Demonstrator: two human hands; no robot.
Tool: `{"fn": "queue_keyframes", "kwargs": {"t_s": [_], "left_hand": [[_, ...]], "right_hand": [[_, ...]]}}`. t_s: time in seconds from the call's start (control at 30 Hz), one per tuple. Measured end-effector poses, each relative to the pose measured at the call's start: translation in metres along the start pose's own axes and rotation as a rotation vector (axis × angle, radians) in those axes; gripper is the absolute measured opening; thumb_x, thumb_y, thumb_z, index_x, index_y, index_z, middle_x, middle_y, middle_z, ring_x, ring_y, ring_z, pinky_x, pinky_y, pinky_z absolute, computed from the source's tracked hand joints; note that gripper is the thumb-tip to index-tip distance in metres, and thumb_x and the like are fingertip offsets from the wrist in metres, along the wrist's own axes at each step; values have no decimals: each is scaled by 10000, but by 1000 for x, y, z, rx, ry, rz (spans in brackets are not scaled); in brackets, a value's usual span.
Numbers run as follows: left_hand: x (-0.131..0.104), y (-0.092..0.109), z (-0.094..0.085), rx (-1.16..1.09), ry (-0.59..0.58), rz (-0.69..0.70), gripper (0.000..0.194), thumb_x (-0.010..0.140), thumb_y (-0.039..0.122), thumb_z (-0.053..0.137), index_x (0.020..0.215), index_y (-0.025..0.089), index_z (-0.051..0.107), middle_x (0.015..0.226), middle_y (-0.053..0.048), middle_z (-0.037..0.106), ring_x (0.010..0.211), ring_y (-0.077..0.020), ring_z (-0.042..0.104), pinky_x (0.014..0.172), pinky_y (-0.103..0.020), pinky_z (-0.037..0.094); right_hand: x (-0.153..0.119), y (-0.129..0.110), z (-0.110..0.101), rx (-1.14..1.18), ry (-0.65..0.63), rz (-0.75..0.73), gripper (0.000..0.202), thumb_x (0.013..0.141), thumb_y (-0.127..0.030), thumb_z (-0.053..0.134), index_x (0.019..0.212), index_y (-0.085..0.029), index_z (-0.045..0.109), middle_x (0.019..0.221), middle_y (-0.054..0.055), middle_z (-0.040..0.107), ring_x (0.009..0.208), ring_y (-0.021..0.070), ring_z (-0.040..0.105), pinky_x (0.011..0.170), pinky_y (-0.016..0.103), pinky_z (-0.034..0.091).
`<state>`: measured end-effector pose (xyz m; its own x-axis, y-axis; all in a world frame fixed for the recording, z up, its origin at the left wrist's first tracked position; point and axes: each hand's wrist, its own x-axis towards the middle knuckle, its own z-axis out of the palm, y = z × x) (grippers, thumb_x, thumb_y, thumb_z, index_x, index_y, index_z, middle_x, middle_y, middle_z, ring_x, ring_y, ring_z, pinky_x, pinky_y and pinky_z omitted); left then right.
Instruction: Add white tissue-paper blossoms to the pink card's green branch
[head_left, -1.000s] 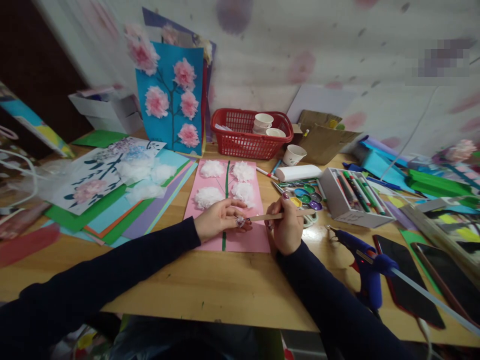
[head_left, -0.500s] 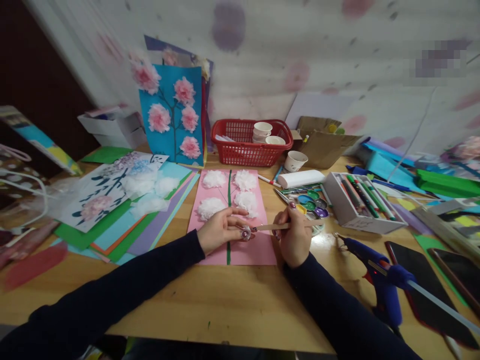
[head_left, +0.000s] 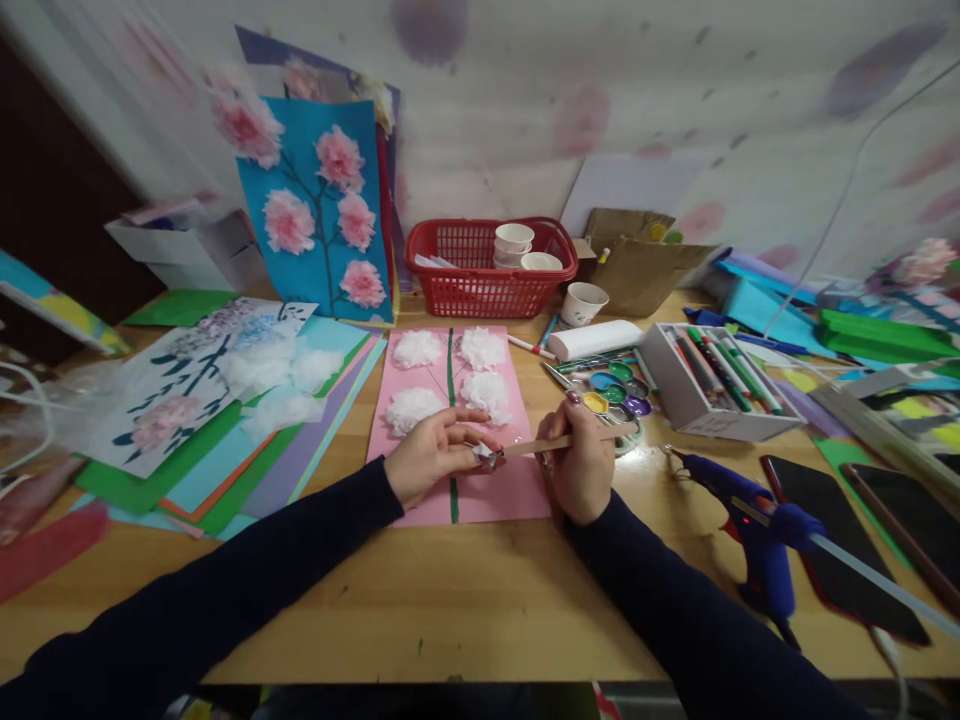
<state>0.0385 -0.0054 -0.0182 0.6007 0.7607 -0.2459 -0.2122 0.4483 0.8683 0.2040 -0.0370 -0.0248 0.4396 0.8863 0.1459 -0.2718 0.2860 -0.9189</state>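
My left hand pinches a small scrap of white tissue paper between thumb and fingertips, above the pink sheet. In my right hand is a thin, light wooden stick, held like a pen. Its dark tip points left and meets or nearly meets the scrap; contact is unclear. The pink sheet lies flat, with a green stem down its middle and white tissue flowers, such as one flower, on both sides. My left hand partly covers the sheet.
Right of my hands are a paint palette, a box of markers, a blue glue gun and a dark phone. A red basket with paper cups stands behind. Coloured papers and white tissue lie left.
The view has shifted slightly, so most things sit further left and higher. In my left fingers the white scrap has turned and shows more. Both hands keep their holds.
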Motion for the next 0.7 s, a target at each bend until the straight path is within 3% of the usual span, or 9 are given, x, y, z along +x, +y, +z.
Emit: {"fn": "queue_keyframes", "kwargs": {"t_s": [0.37, 0.5, 0.7], "left_hand": [[-3, 7, 4, -53, 52, -23, 392, 673, 35, 695, 1019, 107, 526, 808, -59, 721, 713, -154, 687, 700, -284, 527], [-4, 9, 3, -75, 61, -42, 356, 711, 101, 694, 1026, 111, 529, 823, -81, 731, 715, -165, 697, 698, -293, 539], [-2, 4, 1, 81, 86, 54, 412, 667, 52, 731, 1030, 103, 544, 850, -75, 730, 749, -160, 689, 731, -309, 543]], "right_hand": [[2, -2, 1, -24, -3, -39, 445, 851, -384, 487, 446, -211, 427, 320, -59, 367, 261, 71, 313, 282, 207, 214], [3, -1, 1, -22, -1, -38, 444, 838, -387, 509, 436, -212, 441, 312, -56, 375, 253, 73, 312, 276, 211, 205], [4, 3, 2, -69, 20, -107, 443, 859, -339, 486, 437, -211, 453, 307, -53, 389, 254, 73, 323, 275, 209, 216]]}}
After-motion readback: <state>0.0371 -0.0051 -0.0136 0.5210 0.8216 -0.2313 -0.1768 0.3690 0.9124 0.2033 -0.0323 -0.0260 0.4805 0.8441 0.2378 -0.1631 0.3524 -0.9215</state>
